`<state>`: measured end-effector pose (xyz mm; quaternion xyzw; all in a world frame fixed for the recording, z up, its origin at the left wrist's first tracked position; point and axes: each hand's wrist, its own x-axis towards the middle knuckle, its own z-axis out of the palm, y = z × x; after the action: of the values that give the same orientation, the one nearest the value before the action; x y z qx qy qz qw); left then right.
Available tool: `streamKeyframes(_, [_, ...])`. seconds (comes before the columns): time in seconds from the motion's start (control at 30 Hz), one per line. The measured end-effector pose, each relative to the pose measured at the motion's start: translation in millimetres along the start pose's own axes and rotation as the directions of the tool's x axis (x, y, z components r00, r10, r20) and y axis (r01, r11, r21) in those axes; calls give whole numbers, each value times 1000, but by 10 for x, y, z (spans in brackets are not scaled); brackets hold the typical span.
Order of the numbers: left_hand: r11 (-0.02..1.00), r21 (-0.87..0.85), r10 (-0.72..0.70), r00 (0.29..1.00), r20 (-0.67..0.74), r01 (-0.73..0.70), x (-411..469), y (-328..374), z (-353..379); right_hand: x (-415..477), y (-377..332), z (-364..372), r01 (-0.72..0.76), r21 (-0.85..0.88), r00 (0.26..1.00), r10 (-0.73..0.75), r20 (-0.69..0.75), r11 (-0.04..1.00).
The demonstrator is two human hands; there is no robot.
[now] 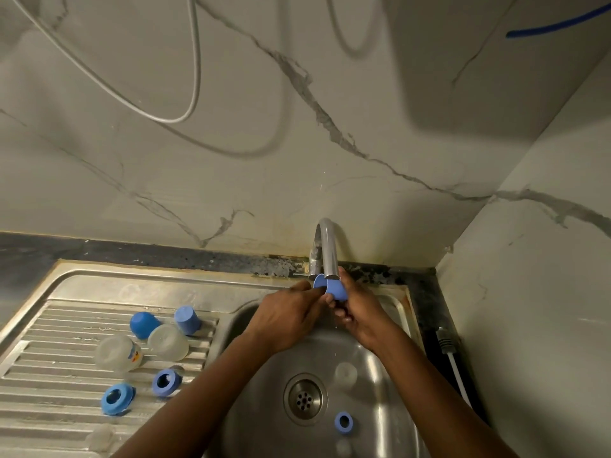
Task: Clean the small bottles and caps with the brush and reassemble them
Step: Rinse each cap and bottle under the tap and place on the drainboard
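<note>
Steel sink (373, 375), marble wall (231, 160); left hand (287, 314) and right hand (358, 310) grip blue cap (335, 289).

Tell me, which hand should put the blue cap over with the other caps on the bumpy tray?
Probably the left hand. Both hands hold the blue cap under the tap, but the drainboard with the other caps lies on the left, so the right hand would have to cross over.

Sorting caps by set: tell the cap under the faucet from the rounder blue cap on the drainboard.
The held cap is pale periwinkle; the loose cap is deeper blue. The held cap is gripped by the left hand and right hand below the faucet; the loose cap sits unheld on the drainboard. Both are small plastic caps.
</note>
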<state>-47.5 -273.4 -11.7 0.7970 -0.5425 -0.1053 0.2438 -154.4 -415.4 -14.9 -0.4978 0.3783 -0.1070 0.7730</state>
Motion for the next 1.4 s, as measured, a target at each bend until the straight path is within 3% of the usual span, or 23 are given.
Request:
streamKeyframes(0.07, [918, -395, -41, 999, 18, 45, 7, 27, 41, -7, 16, 31, -21, 154, 999, 13, 49, 988])
streamKeyframes(0.13, [697, -692, -111, 981, 156, 189, 7, 24, 50, 0, 28, 20, -16, 264, 998, -2, 69, 964])
streamKeyframes(0.2, [532, -783, -129, 945, 301, 323, -11, 73, 20, 17, 35, -15, -2, 323, 998, -18, 59, 947])
streamKeyframes(0.3, [389, -838, -73, 919, 387, 383, -28, 228, -31, 34, 44, -61, -2, 409, 998, -26, 62, 913])
streamKeyframes(0.33, [412, -826, -60, 916, 396, 385, -30, 277, -28, 23, 39, -77, -9, 421, 997, -25, 75, 907])
streamKeyframes(0.37, [501, -778, -64, 912, 405, 380, -22, 303, -4, 21, 39, -97, -18, 433, 995, -25, 93, 901])
streamKeyframes(0.4, [660, -665, -84, 914, 397, 349, -5, 303, 22, 14, 38, -109, -29, 444, 994, -20, 106, 895])
streamKeyframes(0.47, [961, -199, -122, 941, 315, 191, 32, 260, 46, -17, 22, -94, -36, 435, 994, -12, 108, 900])
streamKeyframes(0.53, [966, 235, -152, 970, 190, 105, 15, 225, 12, -25, 14, -63, -6, 354, 997, -21, 72, 935])
streamKeyframes(0.6, [909, 408, -136, 984, 111, 80, -11, 253, 8, 0, 13, -38, 19, 297, 999, -30, 32, 955])
streamKeyframes(0.73, [926, 364, -136, 987, 83, 97, -27, 311, 152, 45, 47, 86, 46, 259, 999, -44, -15, 965])
streamKeyframes(0.77, [962, 247, -144, 985, 100, 115, -7, 298, 177, 62, 84, 107, 57, 261, 998, -51, -29, 964])
streamKeyframes(0.8, [987, 42, -159, 977, 146, 154, 21, 279, 183, 65, 118, 130, 71, 268, 997, -60, -48, 961])
streamKeyframes(0.83, [950, -223, -173, 964, 203, 218, 51, 257, 180, 63, 147, 135, 89, 269, 995, -73, -68, 959])
streamKeyframes(0.87, [833, -462, -190, 942, 276, 303, 67, 246, 153, 58, 171, 142, 107, 267, 993, -90, -76, 958])
streamKeyframes(0.93, [499, -745, -161, 892, 422, 442, 57, 253, 69, 49, 212, 113, 132, 287, 991, -125, -45, 949])
streamKeyframes(1.03, [-114, -876, 29, 883, 468, 468, 15, 300, 27, -11, 223, 72, 89, 370, 991, -119, 61, 925])
streamKeyframes(1.07, [-233, -867, 60, 897, 439, 440, 2, 310, 33, -35, 228, 72, 64, 394, 989, -112, 99, 917])
streamKeyframes(1.13, [-322, -865, 76, 922, 381, 384, -19, 341, 54, -69, 256, 81, 38, 422, 982, -112, 152, 906])
streamKeyframes(1.2, [-242, -904, 23, 933, 358, 353, -39, 361, 78, -85, 268, 91, 46, 383, 975, -125, 184, 922])
streamKeyframes(1.27, [102, -927, -53, 932, 359, 362, -80, 319, 79, -59, 219, 107, 65, 316, 984, -113, 135, 947])
streamKeyframes(1.33, [479, -807, -57, 930, 364, 345, -123, 237, 29, 18, 167, 94, 64, 232, 997, -71, 24, 971])
streamKeyframes(1.4, [729, -615, -57, 921, 385, 302, -130, 173, -48, 83, 137, 43, 45, 155, 999, -44, -7, 987])
